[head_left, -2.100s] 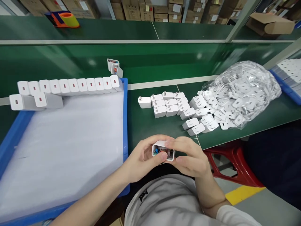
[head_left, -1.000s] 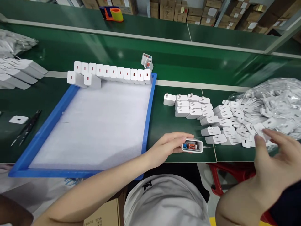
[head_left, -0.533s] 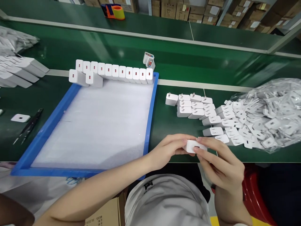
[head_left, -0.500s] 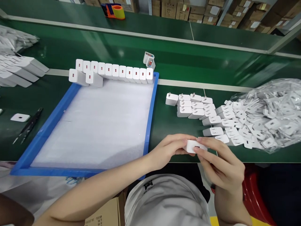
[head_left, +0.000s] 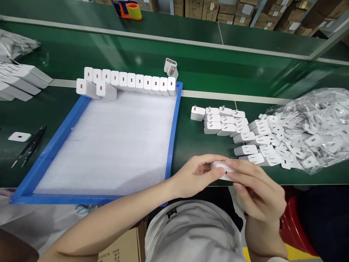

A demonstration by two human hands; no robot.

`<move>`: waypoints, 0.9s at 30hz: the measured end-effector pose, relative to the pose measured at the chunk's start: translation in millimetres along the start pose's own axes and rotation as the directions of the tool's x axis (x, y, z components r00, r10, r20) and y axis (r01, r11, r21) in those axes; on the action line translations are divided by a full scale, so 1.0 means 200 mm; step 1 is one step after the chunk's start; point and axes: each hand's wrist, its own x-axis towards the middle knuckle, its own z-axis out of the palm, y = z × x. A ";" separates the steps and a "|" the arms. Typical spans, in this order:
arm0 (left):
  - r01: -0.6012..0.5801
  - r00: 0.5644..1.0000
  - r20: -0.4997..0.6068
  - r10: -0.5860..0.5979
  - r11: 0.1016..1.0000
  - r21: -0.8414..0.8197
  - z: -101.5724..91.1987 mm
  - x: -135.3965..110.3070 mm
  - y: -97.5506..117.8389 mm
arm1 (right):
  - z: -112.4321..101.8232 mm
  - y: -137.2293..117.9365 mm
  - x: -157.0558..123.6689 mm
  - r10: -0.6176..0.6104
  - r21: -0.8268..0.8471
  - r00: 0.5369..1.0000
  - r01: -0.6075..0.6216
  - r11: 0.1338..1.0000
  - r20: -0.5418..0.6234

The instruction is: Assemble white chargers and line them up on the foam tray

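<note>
White charger housing (head_left: 217,164) lies between your hands, end face long left-to-right | left hand (head_left: 191,178): fingers pinching its left | right hand (head_left: 260,191): fingers pinching its right

Left arm (head_left: 117,220): bare, long slant inward
Left hand (head_left: 191,178): thumb forward, fingers curled
Right arm (head_left: 263,236): bent up steeply
Right hand (head_left: 260,189): fingers curved, tips beside the left's

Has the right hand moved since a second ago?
Yes, leftward: judged against the clear plastic bag, the right hand has gone from in front of it to the white charger case.
</note>
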 end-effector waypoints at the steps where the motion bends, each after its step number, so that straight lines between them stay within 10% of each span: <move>1: -0.004 1.000 -0.003 0.004 1.000 0.018 0.00 0.00 0.00 | 0.00 -0.01 0.00 0.088 0.052 0.995 -0.086 0.995 -0.045; 8: -0.077 0.997 -0.013 0.078 0.994 0.077 -0.03 -0.02 0.01 | 0.03 -0.04 0.00 0.510 0.161 0.858 -0.495 0.854 -0.064; 27: -0.360 0.918 0.025 0.396 0.804 0.473 -0.03 -0.02 -0.02 | 0.15 -0.09 0.04 0.583 0.380 0.803 -0.503 0.776 -0.127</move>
